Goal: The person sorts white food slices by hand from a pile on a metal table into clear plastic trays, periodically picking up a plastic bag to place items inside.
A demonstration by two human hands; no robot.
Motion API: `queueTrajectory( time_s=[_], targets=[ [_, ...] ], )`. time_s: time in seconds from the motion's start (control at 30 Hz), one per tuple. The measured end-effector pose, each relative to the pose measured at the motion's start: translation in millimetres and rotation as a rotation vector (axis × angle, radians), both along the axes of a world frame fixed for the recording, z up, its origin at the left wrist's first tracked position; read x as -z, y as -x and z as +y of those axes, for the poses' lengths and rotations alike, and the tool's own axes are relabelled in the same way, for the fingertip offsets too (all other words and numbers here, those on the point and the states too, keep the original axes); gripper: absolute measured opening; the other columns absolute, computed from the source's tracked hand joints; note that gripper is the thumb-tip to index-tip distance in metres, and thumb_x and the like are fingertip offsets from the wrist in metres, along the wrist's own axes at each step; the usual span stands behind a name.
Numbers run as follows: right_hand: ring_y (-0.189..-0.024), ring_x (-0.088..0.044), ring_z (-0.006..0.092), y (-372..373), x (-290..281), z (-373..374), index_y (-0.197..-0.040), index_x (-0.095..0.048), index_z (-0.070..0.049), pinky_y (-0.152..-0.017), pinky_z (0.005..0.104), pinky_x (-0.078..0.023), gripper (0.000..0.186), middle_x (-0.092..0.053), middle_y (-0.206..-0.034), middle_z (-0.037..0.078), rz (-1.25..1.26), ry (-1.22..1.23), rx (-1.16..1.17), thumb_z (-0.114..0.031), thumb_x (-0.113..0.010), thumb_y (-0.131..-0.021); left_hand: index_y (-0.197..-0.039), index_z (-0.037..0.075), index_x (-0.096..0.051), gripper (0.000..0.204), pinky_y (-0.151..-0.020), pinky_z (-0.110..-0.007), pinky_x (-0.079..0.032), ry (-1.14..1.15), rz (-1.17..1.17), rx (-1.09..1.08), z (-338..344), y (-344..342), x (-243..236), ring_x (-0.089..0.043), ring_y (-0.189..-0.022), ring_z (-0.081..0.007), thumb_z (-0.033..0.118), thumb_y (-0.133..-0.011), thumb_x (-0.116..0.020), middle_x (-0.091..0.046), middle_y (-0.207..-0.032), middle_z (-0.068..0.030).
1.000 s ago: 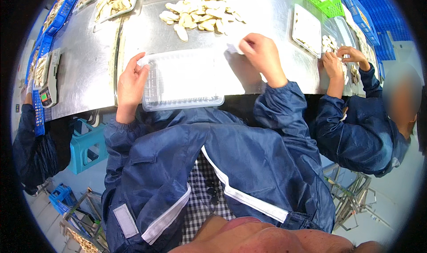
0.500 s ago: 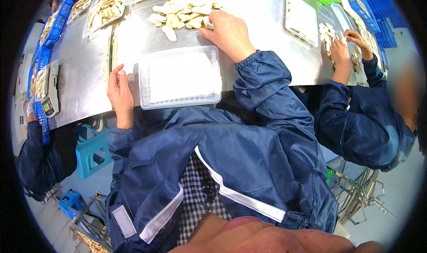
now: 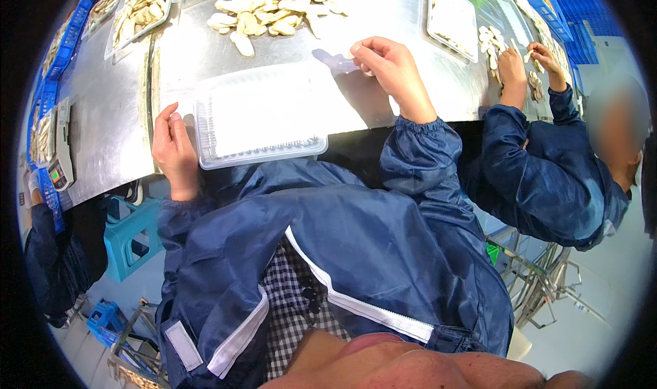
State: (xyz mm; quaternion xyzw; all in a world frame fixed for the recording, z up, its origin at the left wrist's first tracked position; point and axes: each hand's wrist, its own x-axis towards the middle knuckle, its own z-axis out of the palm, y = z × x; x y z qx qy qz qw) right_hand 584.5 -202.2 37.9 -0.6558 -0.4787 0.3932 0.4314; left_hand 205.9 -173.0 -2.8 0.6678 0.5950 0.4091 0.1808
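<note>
A clear plastic tray (image 3: pixel 205 125) sits at the table's near edge in front of me, with a ribbed base and bright glare over its inside. My left hand (image 3: pixel 174 149) is open just left of the tray, fingers loosely bent and holding nothing. To the right of the tray, my right hand (image 3: pixel 393 67) is raised above the table, thumb and fingers pinching a small pale slice (image 3: pixel 368 72) that they partly cover. Beyond the tray lies a loose pile of cream-coloured, flat oval slices (image 3: pixel 274 7), their exact kind unclear.
At my right, a co-worker's hands (image 3: pixel 513 74) handle similar slices beside a white tray (image 3: pixel 452 19). More filled trays (image 3: pixel 142 13) stand at the far left. A scale (image 3: pixel 61 149) and blue crates (image 3: pixel 42 101) line the left side. A teal stool (image 3: pixel 130 235) is below.
My right hand has left the pile, moving right and toward me with a slice in its fingertips. My left hand stays beside the tray. The whole view has shifted slightly.
</note>
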Motion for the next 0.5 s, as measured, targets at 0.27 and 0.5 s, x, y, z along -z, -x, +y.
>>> queueTrajectory(
  time_s=[0.27,0.5],
  targets=[
    [-0.069,-0.051,0.0038,-27,6,-32,-0.091,-0.072,0.000,-0.062,0.0206,-0.039,0.025,-0.063,-0.075,-0.003,-0.112,0.020,0.156,-0.024,-0.068,-0.095,-0.118,0.002,-0.066,0.024,-0.058,-0.025,-0.042,-0.180,0.140,0.042,8,7,11,-0.048,-0.062,-0.0080,0.014,-0.104,-0.051,-0.056,-0.073,-0.0013],
    [-0.066,-0.053,0.0064,-31,17,-34,-0.089,-0.072,0.002,-0.060,0.0242,-0.042,0.028,-0.062,-0.070,-0.002,-0.297,0.015,0.187,-0.026,-0.067,-0.095,-0.115,0.000,-0.067,0.022,-0.075,-0.033,-0.050,-0.036,0.094,0.005,4,5,5,-0.062,-0.082,-0.0231,0.011,-0.102,-0.053,-0.068,-0.100,-0.0134]
  ],
)
